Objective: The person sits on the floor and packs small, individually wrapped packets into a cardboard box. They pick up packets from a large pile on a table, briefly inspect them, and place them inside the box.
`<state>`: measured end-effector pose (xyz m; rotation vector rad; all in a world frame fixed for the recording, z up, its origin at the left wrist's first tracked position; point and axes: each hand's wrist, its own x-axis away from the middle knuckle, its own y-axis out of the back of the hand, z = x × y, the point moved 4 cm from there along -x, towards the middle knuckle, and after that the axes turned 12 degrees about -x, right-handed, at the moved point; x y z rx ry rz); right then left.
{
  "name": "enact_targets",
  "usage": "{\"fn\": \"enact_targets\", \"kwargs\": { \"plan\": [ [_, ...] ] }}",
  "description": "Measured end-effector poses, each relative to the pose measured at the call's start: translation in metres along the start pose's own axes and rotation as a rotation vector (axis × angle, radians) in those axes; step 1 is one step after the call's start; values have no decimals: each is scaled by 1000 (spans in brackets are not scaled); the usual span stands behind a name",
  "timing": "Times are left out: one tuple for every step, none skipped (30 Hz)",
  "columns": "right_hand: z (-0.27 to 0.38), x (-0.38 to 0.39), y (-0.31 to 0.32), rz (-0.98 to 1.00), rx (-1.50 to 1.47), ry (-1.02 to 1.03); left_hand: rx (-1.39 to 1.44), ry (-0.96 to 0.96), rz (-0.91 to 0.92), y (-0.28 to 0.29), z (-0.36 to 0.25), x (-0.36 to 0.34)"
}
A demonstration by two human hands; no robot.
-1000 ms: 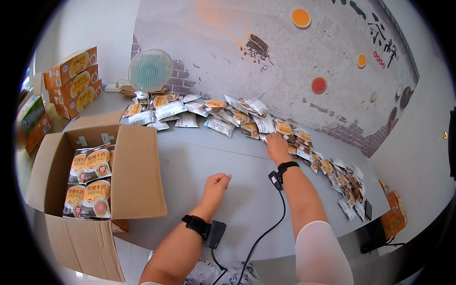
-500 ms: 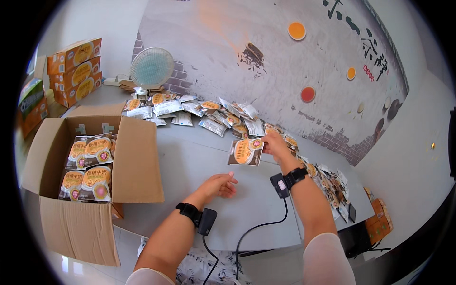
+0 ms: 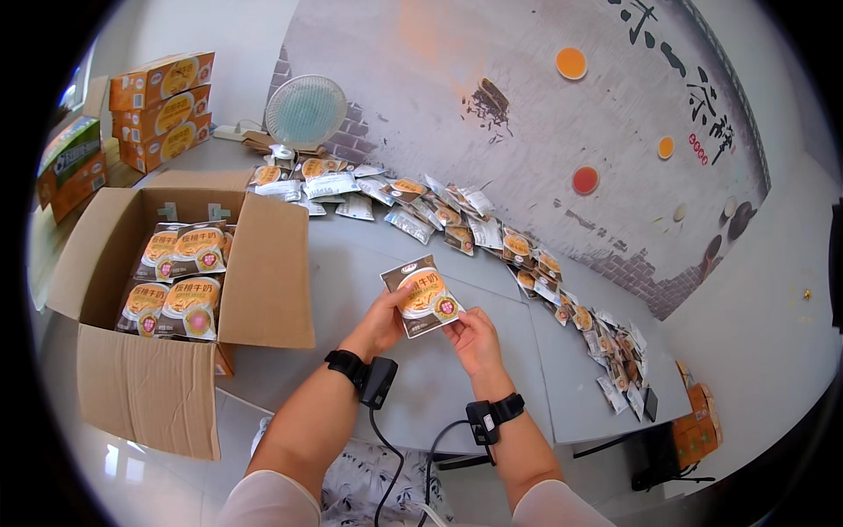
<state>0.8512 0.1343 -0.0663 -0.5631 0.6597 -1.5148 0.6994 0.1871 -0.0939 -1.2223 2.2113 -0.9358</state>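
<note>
A brown and orange pouch (image 3: pixel 425 294) is held above the table, its printed front turned up. My left hand (image 3: pixel 383 321) grips its left edge, the thumb lying over the front. At the lower right corner my right hand (image 3: pixel 474 339) pinches it between thumb and fingers. To the left stands an open cardboard box (image 3: pixel 265 272) with its flaps spread. Inside it, several pouches of the same kind (image 3: pixel 191 299) lie face up in two rows.
Many loose pouches (image 3: pixel 409 225) form a long pile along the table's wall side, curving to the right end. A fan (image 3: pixel 306 112) and stacked orange cartons (image 3: pixel 163 112) are at the back left. Black cables (image 3: pixel 386 448) hang from both wrist bands. The grey table (image 3: pixel 351 272) lies between.
My right hand has brought the pouch from beside the pile toward me and to the left. My left hand has closed on its left edge. The view has shifted slightly.
</note>
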Motion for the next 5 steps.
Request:
{"fn": "enact_targets", "kwargs": {
  "plan": [
    [-2, 0, 1, -9, 6, -16, -18, -19, -22, 0, -2, 0],
    [-4, 1, 2, -19, 13, -32, -46, -31, -34, 0, -3, 0],
    [-5, 1, 3, -28, 20, -48, -73, -43, -47, 0, -5, 0],
    [-6, 1, 4, -7, 33, -49, -98, -54, -57, 0, -6, 0],
    [-6, 1, 5, 14, 46, -50, -100, -54, -60, 1, -6, 0]
  ]
}}
